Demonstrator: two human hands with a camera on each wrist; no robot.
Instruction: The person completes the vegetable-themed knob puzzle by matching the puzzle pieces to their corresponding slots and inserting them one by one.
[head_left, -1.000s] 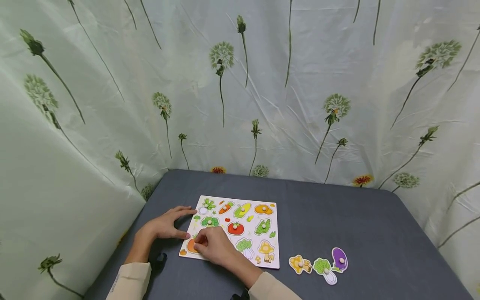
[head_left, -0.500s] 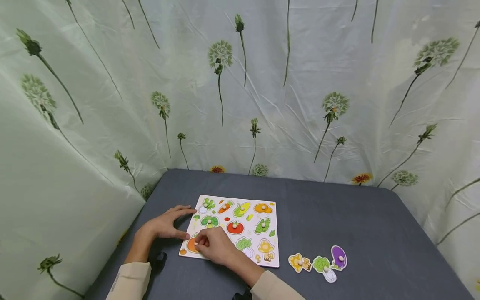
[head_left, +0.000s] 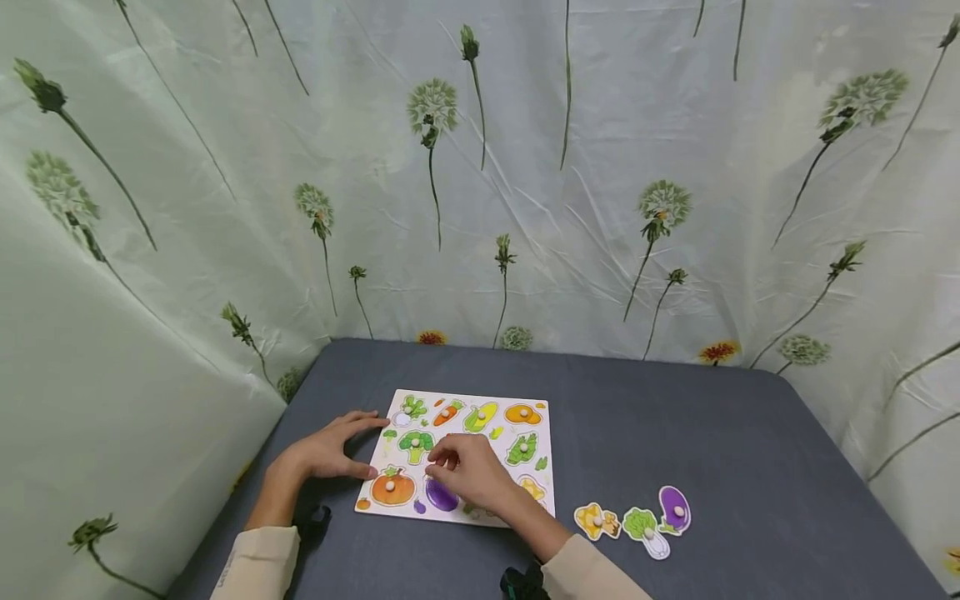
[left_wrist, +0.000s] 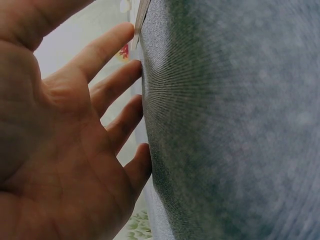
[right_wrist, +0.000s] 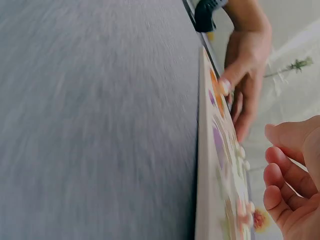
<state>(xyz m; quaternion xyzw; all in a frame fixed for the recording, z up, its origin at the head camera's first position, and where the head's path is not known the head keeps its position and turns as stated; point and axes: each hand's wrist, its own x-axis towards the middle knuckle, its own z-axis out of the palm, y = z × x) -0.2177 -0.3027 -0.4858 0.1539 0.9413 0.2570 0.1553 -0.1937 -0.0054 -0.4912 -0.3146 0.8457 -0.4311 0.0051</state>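
A white puzzle board [head_left: 543, 433] printed with vegetables lies on the table, several of its knobbed pieces seated in it. My left hand [head_left: 330, 450] has its fingers spread, with fingertips and thumb at the board's left edge. In the left wrist view, the palm [left_wrist: 70, 130] is bare. The pumpkin piece [head_left: 393, 487] sits in the lower left slot. Above the purple eggplant slot [head_left: 441, 495] hovers my right hand [head_left: 472, 473], loosely bent and holding nothing. The right wrist view shows its thumb [right_wrist: 287, 134] apart from the fingers. The hand hides the board's middle.
Right of the board lie three loose knobbed pieces: a mushroom [head_left: 592, 521], a bok choy [head_left: 642, 527] and an eggplant [head_left: 675, 510]. The dark grey table [head_left: 637, 433] ends at a flower-printed curtain [head_left: 570, 275] behind and at the left.
My right hand has let go of the pumpkin's knob and moved right, uncovering the pumpkin and the eggplant slot. The left hand stays at the board's edge. The head view has shifted slightly.
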